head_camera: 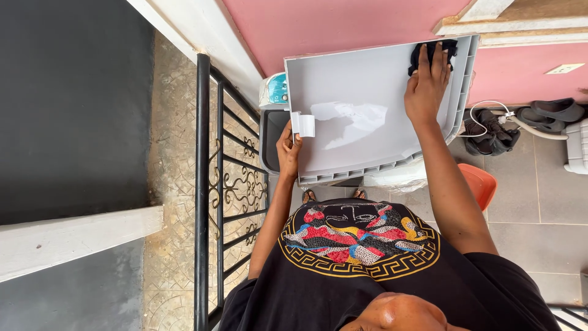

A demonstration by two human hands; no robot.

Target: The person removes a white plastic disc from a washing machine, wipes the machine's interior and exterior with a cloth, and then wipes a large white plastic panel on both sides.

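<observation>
I see a grey tiled floor [539, 227], a pink wall [343, 24] and a black iron railing [203, 184]. My left hand [288, 150] grips the grey plastic lid [355, 116] at its edge, raised over a grey bin [269, 138]. My right hand [425, 86] presses a dark cloth [429, 52] flat on the lid's upper corner.

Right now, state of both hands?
Left hand: closed on the grey lid's edge.
Right hand: flat, pressing a dark cloth on the lid.
</observation>
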